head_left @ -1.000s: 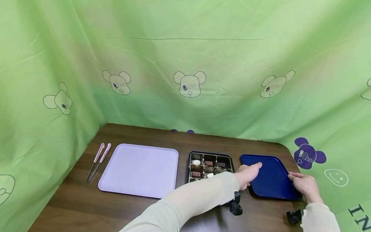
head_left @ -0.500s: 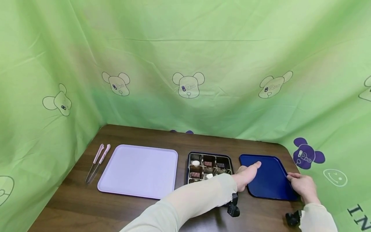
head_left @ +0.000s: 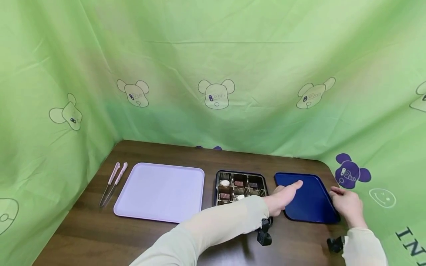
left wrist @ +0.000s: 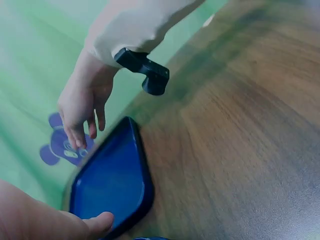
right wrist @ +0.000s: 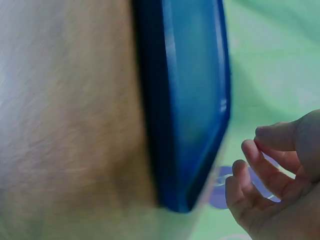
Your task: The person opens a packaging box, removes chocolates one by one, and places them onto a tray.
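A blue rectangular tray [head_left: 307, 199] lies on the right part of the table. My left hand [head_left: 282, 198] is at its left edge, the thumb straight and reaching over the tray; the other fingers are mostly hidden in the head view. In the left wrist view, the left thumb [left wrist: 100, 223] overlaps the tray's surface. Just past the tray's right edge is my right hand [head_left: 347, 205]. The right wrist view shows its fingers [right wrist: 265, 175] loosely bent, holding nothing, with a gap between them and the tray.
Left of the blue tray stands a compartment box of chocolates [head_left: 241, 184], partly covered by my left forearm. A lilac tray [head_left: 161, 192] and pink-handled tongs [head_left: 114, 183] lie farther left on the wooden table [head_left: 100, 236]. A green printed curtain [head_left: 213, 55] hangs behind.
My right hand has come away from the blue tray's right edge. The tray has shifted slightly left; my left hand stays at its left edge.
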Motion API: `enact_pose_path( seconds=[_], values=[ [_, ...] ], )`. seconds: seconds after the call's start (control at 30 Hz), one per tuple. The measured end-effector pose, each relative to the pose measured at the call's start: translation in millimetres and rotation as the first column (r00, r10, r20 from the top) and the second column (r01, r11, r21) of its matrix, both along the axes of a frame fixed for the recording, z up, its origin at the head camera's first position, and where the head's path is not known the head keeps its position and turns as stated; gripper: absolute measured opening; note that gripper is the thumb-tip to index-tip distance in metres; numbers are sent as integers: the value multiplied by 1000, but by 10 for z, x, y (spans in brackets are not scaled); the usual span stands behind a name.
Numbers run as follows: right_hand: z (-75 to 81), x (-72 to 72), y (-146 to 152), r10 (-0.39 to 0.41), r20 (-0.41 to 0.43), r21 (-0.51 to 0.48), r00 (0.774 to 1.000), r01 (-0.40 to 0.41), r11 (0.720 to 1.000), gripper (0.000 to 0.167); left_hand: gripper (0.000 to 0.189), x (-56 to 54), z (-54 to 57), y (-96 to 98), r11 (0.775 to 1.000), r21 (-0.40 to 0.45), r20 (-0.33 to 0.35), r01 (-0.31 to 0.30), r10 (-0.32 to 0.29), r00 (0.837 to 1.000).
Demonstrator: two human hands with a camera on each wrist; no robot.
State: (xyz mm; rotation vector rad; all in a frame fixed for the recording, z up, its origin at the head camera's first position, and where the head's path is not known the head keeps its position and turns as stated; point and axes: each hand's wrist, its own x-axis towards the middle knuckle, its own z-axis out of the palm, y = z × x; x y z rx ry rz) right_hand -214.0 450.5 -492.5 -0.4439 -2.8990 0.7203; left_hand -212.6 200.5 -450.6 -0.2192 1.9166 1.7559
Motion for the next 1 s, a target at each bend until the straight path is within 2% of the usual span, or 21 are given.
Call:
enact_pose_path(
  seconds=[0.2,0.4,0.53,0.63,0.83,0.9,1.0],
  values=[
    [258,9,-253,32,-107,-15,994,-34,999,45,57,7,167,-232,990,127,-23,61,-59,998],
    [585,36,-548,87,-207,3,975,-88,996,49,60,-24,320,-552,959,268,-57,86,-74,996],
    [795,79,-786,103,-237,-56,966,-119,991,56,58,-44,417,-806,952,284,-127,115,-82,989],
    [920,114,-988,125,-265,-110,956,-158,981,60,58,-41,478,-1009,952,272,-207,144,-88,974],
    [1067,200,-1300,172,-338,-148,925,-233,961,63,61,-29,543,-1409,959,195,-368,203,-121,922],
    [1091,219,-1384,179,-351,-144,919,-242,960,64,61,-32,560,-1547,963,169,-410,208,-123,904],
    [1108,229,-1501,196,-348,-146,917,-260,955,70,61,-49,601,-1743,964,181,-447,194,-96,890]
  ],
)
